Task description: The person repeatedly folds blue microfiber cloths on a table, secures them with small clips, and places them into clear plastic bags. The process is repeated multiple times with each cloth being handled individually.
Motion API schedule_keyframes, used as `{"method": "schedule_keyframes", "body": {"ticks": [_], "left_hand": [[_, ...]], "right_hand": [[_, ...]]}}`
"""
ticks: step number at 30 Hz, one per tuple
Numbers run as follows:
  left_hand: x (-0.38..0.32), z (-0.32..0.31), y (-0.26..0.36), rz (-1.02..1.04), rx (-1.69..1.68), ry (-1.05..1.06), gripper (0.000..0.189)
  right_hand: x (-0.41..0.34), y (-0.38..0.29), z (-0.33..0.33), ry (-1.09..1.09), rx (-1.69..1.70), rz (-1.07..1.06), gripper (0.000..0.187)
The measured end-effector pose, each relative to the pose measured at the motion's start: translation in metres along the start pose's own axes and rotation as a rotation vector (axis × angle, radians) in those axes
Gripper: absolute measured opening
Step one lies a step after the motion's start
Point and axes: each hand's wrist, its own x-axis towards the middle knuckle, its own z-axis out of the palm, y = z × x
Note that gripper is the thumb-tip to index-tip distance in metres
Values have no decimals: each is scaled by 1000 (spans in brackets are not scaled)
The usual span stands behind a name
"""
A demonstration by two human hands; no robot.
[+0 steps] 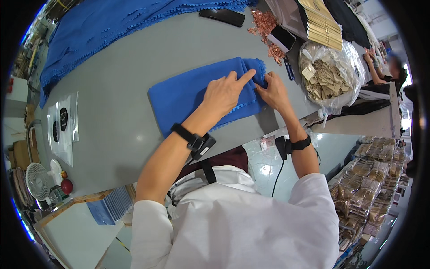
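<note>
A folded blue cloth (188, 92) with a scalloped edge lies on the grey table before me. My left hand (223, 90) rests on top of it, index finger stretched towards the cloth's right end and the other fingers bent; its thumb is hidden. At that right end, my right hand (274, 90) pinches the cloth's edge between thumb and fingers. Both hands are close together, with a raised fold of the cloth between them.
A pile of blue cloth (111, 27) covers the table's far left. Beyond my hands are a black phone (222, 17), copper-coloured small pieces (265, 22), a pen (289, 69) and a plastic bag of tags (327, 79). Clear plastic sleeves (63, 124) and a fan (38, 181) stand left. Another person (393, 69) is far right.
</note>
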Motion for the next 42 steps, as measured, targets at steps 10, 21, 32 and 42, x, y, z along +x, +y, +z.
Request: {"method": "schedule_keyframes", "body": {"ticks": [10, 21, 32, 42], "left_hand": [[3, 9, 7, 95, -230, 315, 23], [-41, 2, -3, -188, -77, 162, 79], [-175, -88, -45, -904, -1254, 257, 31], [-177, -59, -49, -664, -542, 504, 66]], "right_hand": [[-4, 13, 15, 65, 113, -49, 39], [7, -81, -41, -217, 870, -21, 36], [-25, -203, -26, -669, 757, -426, 36], [16, -176, 54, -9, 170, -828, 33]]}}
